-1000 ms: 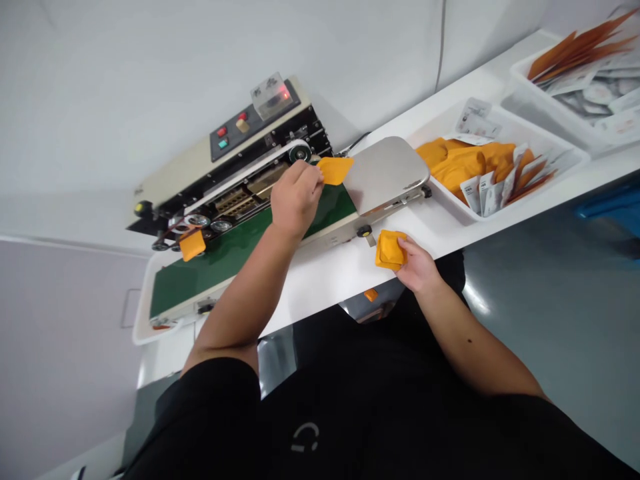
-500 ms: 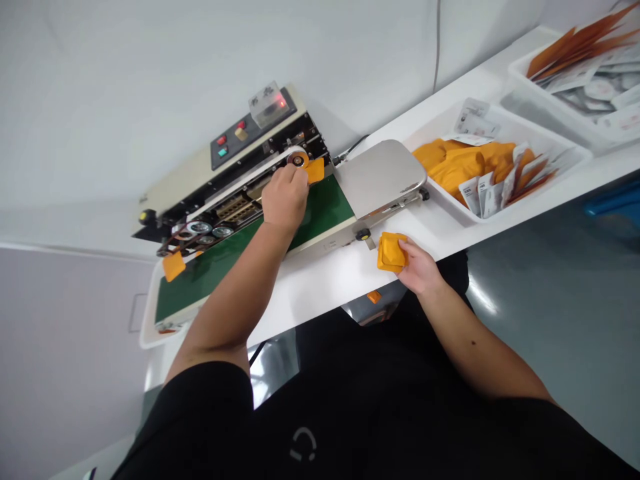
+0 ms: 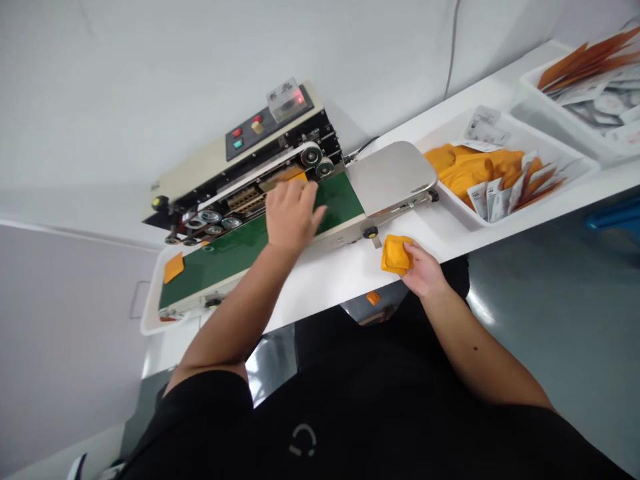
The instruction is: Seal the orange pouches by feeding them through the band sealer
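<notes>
Over the green conveyor belt (image 3: 235,248) of a band sealing machine (image 3: 200,167), my left hand (image 3: 293,212) is open, thumb spread from the fingers. Just beyond its fingertips, an orange packet (image 3: 299,177) sits in the machine's sealing track, partly hidden by the hand. In front of the machine, my right hand (image 3: 423,268) grips a small stack of orange packets (image 3: 397,253) by its right side. Another orange packet (image 3: 174,267) lies at the belt's far left end.
A metal plate (image 3: 395,175) adjoins the belt on the right. Beside it stands a white bin (image 3: 545,200) with orange and white packets, and farther right another filled bin (image 3: 600,130). A white bin (image 3: 153,313) sits under the belt's left end.
My left hand has let go of the packet and opened; the packet has travelled left into the sealing track. The packet at the left end has swung flatter. My right hand keeps its stack.
</notes>
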A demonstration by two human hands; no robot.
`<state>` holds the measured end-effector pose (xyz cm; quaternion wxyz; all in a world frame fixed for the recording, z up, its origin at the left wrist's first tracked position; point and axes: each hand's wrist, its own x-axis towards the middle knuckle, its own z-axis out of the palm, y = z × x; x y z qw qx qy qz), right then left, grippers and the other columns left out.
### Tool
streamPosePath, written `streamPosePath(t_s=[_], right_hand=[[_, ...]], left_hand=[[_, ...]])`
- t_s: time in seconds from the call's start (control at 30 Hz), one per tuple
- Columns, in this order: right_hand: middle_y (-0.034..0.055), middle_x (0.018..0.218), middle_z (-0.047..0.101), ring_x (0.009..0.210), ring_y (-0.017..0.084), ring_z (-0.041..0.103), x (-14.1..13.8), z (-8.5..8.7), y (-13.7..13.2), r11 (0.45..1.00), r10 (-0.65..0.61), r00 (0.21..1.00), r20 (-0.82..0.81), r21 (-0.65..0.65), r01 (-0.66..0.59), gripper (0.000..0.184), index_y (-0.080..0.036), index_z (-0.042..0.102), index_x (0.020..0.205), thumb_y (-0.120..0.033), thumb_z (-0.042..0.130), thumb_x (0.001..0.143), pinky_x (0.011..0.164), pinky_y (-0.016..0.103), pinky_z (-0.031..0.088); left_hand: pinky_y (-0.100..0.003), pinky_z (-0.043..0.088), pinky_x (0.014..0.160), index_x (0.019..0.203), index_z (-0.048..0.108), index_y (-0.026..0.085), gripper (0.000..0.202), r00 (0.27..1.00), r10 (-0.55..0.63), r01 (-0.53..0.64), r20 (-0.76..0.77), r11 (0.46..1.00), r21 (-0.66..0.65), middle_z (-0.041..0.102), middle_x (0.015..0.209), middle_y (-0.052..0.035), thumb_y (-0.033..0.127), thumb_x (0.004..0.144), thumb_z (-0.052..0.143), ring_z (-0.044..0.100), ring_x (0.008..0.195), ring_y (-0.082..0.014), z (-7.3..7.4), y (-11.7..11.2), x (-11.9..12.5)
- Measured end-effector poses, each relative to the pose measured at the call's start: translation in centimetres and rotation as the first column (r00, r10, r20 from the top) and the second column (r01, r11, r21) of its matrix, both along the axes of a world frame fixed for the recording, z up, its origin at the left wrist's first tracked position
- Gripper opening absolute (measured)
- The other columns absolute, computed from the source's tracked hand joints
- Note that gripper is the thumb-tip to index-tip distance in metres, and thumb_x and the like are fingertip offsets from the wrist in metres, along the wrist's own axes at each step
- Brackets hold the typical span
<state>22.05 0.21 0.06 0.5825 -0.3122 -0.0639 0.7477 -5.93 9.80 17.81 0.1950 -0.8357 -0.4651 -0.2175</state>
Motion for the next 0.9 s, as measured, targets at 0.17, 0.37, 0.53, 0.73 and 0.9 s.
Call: streamPosePath(t_s=[0.17,0.37,0.53,0.73,0.9], right_hand=[[0.0064,0.115,0.084,0.105,0.024,0.081,-0.9,0.6,-0.7,1.0,-0.011,1.0,0.009,-0.026,0.012,0.023,-0.025,0.078,0.108,-0.025,0.085,0.086,0.086,0.035,0.069],[0.0014,0.108,0.084,0.1,0.017,0.08,-2.2,1.0,-1.4,1.0,-0.028,0.999,0.031,0.003,0.028,0.02,-0.024,0.077,0.105,-0.024,0.086,0.088,0.087,0.028,0.066],[0.0013,0.107,0.082,0.095,0.018,0.079,-1.9,1.3,-1.7,1.0,-0.019,1.0,0.024,-0.003,0.019,0.015,-0.026,0.076,0.108,-0.035,0.08,0.098,0.084,0.031,0.066],[0.0019,0.106,0.082,0.096,0.019,0.079,-1.9,1.0,-2.2,0.998,0.006,1.0,0.012,-0.06,-0.006,0.022,-0.027,0.076,0.111,-0.039,0.084,0.095,0.083,0.031,0.067],[0.0028,0.107,0.082,0.098,0.023,0.079,-1.9,1.1,-2.2,0.999,0.008,1.0,0.005,-0.042,-0.008,0.023,-0.028,0.075,0.113,-0.038,0.084,0.094,0.086,0.036,0.068]], left_hand=[[-0.044,0.053,0.09,0.126,0.071,0.023,0.026,0.933,-0.334,0.32,-0.136,0.941,-0.11,0.08,0.119,-0.0123,0.041,0.111,0.061,0.071,0.103,-0.0273,-4.6,-9.3,5.2],[-0.048,0.058,0.115,0.144,0.069,0.012,0.039,0.932,-0.348,0.301,-0.106,0.901,-0.312,0.075,0.146,-0.0196,0.033,0.114,0.056,0.071,0.139,-0.0317,-9.7,-12.1,9.7],[-0.052,0.055,0.128,0.152,0.066,0.009,0.046,0.938,-0.34,0.292,-0.067,0.88,-0.375,0.07,0.156,-0.0213,0.033,0.114,0.058,0.065,0.152,-0.0322,-11.4,-11.6,9.5],[-0.053,0.06,0.124,0.145,0.072,0.012,0.036,0.91,-0.415,0.373,-0.021,0.839,-0.397,0.075,0.149,-0.0186,0.017,0.112,0.059,0.07,0.146,-0.0303,-12.1,-12.0,8.3],[-0.048,0.067,0.116,0.134,0.077,0.016,0.03,0.886,-0.463,0.442,-0.004,0.849,-0.289,0.082,0.137,-0.0139,0.013,0.111,0.058,0.076,0.137,-0.028,-11.5,-12.3,7.7]])
